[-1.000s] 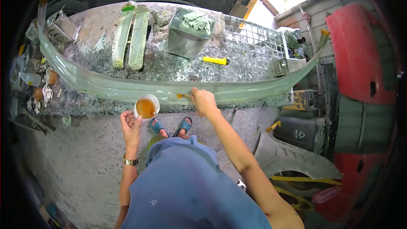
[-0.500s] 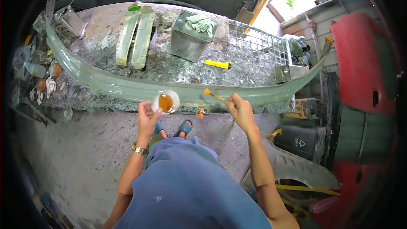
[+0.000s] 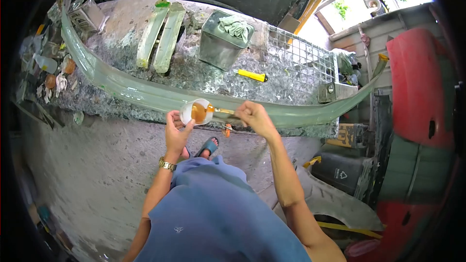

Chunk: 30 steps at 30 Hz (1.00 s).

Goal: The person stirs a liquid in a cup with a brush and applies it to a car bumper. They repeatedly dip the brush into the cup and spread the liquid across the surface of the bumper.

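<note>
My left hand point(image 3: 178, 128) is closed round a white cup point(image 3: 186, 112) tilted to show amber liquid inside. Between the fingers of my right hand point(image 3: 256, 119) is the handle of a small brush point(image 3: 224, 111), its orange-coated head at the cup's rim. Behind both hands runs a long, curved, greenish translucent molded strip point(image 3: 141, 98), glossy on its left side, lying along the bench's near edge with its ends curving up and away.
On the stained workbench point(image 3: 187, 75) are two shorter molded pieces point(image 3: 167, 39), a metal tin point(image 3: 221, 43) with a cloth point(image 3: 236, 27), a yellow utility knife point(image 3: 252, 75) and a wire grid point(image 3: 306, 56). Red panels point(image 3: 420, 87) and a grey fender point(image 3: 335, 194) stand at right.
My right hand has moved left, bringing the brush from over the strip to the cup. The cup has shifted slightly right and up, and the camera view has turned a little.
</note>
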Each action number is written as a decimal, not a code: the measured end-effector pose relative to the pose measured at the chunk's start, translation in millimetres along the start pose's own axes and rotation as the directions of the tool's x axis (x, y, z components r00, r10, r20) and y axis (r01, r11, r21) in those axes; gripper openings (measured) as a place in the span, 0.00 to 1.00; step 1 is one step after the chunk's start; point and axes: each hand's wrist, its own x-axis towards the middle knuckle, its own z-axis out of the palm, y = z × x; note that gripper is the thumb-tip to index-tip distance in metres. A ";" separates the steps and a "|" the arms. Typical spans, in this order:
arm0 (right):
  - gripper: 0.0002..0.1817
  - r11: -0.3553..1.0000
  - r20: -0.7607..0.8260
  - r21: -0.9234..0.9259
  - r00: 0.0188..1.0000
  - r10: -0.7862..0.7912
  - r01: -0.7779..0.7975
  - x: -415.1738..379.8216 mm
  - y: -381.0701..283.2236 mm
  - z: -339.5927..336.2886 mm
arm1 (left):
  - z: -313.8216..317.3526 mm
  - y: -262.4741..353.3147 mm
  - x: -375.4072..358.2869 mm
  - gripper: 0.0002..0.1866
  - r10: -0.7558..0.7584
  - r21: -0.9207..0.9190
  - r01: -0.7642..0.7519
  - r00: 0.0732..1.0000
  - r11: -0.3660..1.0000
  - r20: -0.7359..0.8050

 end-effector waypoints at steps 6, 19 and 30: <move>0.07 0.960 -0.128 -0.279 0.991 -0.041 0.004 22.7 81.4 5.3 | -24.2 -21.8 -11.0 0.30 -0.004 -0.084 -0.006 0.994 0.996 -0.113; 0.08 0.306 0.449 -0.822 0.877 -0.171 0.481 59.7 32.6 11.1 | -63.3 -19.0 -64.3 0.23 -0.057 -0.232 -0.015 0.952 0.973 -0.301; 0.15 0.200 0.708 -0.574 0.604 -0.367 0.794 111.8 -23.0 73.9 | -56.5 -30.7 -102.7 0.22 -0.100 -0.310 -0.036 0.906 0.950 -0.412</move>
